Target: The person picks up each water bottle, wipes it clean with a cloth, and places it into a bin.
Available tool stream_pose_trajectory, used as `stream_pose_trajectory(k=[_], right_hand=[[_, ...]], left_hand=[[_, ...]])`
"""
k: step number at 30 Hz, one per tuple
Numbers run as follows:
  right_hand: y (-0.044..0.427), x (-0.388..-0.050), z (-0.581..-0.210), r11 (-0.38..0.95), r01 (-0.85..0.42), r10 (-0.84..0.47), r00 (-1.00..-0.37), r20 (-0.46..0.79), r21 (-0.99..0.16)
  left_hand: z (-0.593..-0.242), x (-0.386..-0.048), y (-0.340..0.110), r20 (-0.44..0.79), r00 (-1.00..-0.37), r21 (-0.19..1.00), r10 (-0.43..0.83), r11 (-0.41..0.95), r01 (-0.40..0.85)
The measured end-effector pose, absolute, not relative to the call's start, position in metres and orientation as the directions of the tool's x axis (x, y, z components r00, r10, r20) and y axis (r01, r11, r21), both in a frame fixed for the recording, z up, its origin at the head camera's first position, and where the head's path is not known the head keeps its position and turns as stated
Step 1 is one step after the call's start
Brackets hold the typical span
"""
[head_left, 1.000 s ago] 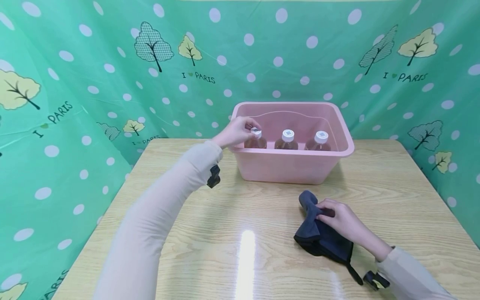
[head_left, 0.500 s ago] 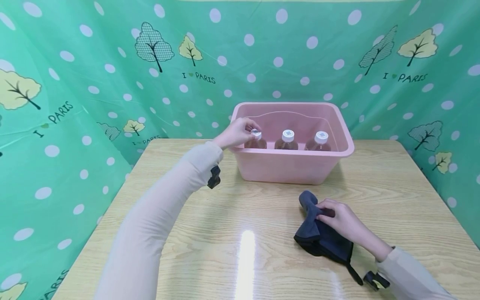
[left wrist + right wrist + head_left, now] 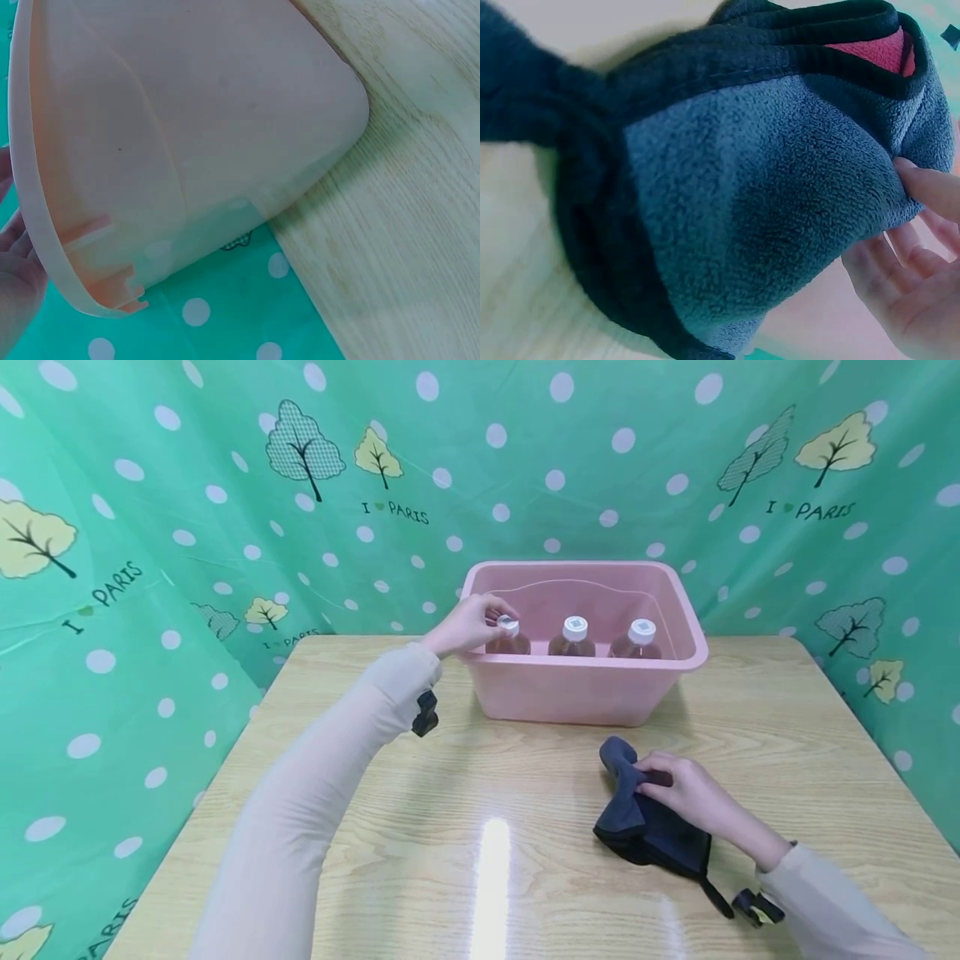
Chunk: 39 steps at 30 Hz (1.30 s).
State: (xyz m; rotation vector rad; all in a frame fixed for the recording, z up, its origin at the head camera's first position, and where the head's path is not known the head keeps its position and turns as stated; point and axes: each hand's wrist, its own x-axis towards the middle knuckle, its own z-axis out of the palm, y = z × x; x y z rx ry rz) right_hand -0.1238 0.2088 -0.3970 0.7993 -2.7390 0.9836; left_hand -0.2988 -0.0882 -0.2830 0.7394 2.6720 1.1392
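My left hand (image 3: 468,622) reaches over the front left rim of the pink plastic tub (image 3: 562,693), its thumb and fingers at the white cap of the left bottle (image 3: 508,643). The middle bottle (image 3: 573,643) and the right bottle (image 3: 634,645) stand upright beside it, brown below their white caps. The tub's front wall hides their lower parts. On the table's right side, my right hand (image 3: 690,789) pinches a folded dark grey cloth (image 3: 622,810). Black edging, a hanging strap and a bit of pink inside show on the cloth (image 3: 742,187) in the right wrist view.
The tub stands at the back of a light wooden table (image 3: 420,827), near a green dotted curtain (image 3: 450,460). A bright light reflection (image 3: 492,885) lies on the tabletop. Black wrist straps sit on both sleeves.
My right hand and the grey cloth have shifted very slightly to the right. The left hand stays at the left bottle's cap, and the head view has tilted a little.
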Motion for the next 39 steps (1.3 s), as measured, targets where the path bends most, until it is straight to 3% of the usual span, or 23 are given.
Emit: stream_pose_trajectory(k=[23,39], right_hand=[[0.198,-0.136,-0.39,0.687,-0.594,-0.611,-0.784,0.11,-0.418],[0.191,-0.127,-0.406,0.695,-0.575,-0.588,-0.8,0.119,-0.431]], left_hand=[[-0.285,-0.293,-0.095,0.061,-0.876,0.729,0.478,0.578,0.366],[-0.275,-0.262,-0.119,0.252,-0.871,0.713,0.421,0.528,0.462]])
